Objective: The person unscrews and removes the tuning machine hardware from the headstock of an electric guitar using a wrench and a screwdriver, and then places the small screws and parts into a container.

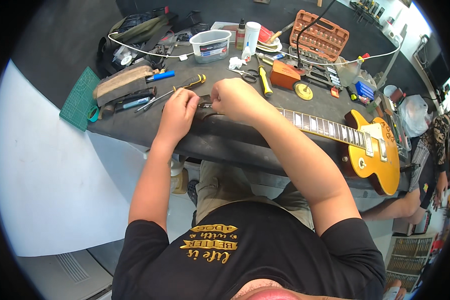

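Observation:
A gold electric guitar [370,160] lies across the bench, its body at the right and its neck [320,125] running left. Its dark headstock [205,104] shows between my two hands. My left hand [180,110] is closed at the headstock's far end, fingers bent over it. My right hand [239,100] is curled over the near end of the headstock, thumb and fingers pinched together. Whatever is in that pinch is hidden by the hand. Just beyond my left hand rests a yellow-and-black screwdriver [194,81].
Scissors [247,76], a yellow-handled tool [265,82], a wooden block [284,75] and a round yellow tin [303,91] lie beyond my right hand. Farther back stand a clear plastic tub [211,47] and an orange socket case [320,35]. A green cutting mat [80,100] hangs over the left edge. Another person's arm [442,185] is at far right.

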`<state>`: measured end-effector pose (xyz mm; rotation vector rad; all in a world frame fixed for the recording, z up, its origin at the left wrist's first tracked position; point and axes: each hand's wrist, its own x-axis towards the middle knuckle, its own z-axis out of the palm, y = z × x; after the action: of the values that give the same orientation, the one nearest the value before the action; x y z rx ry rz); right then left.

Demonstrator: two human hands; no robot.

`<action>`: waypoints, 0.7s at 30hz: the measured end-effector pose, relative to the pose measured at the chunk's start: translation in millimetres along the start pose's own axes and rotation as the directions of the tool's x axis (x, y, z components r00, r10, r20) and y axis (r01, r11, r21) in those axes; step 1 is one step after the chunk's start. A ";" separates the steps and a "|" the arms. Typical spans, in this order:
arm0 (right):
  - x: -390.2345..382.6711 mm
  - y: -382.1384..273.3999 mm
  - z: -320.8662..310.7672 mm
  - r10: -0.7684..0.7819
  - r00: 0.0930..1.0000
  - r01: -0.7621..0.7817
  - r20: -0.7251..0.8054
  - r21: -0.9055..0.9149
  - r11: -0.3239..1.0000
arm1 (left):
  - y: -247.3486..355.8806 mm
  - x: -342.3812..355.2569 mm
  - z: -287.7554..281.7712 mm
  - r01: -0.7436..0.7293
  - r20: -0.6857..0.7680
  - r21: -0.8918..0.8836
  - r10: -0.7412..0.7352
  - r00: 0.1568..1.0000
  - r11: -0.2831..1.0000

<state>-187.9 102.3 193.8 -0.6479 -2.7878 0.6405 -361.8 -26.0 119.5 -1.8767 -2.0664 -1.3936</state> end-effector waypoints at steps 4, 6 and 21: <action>-6.3 -11.8 -11.8 0.093 0.995 -0.093 -0.021 0.004 0.996 | -25.9 -9.4 7.0 0.041 -0.267 -0.337 -0.137 0.954 0.941; -4.7 -13.1 -12.6 0.114 0.993 -0.113 0.017 -0.013 0.993 | -39.5 -17.3 8.4 0.034 -0.303 -0.589 -0.259 0.917 0.808; -5.4 -10.4 5.8 0.090 0.995 -0.094 -0.052 -0.076 0.993 | -27.7 -15.7 10.1 0.140 -0.268 -0.556 -0.336 0.903 0.820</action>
<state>-188.6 89.3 192.9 -0.8005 -2.7632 0.5271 -374.5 -28.8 88.7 -1.3408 -1.9137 -2.3642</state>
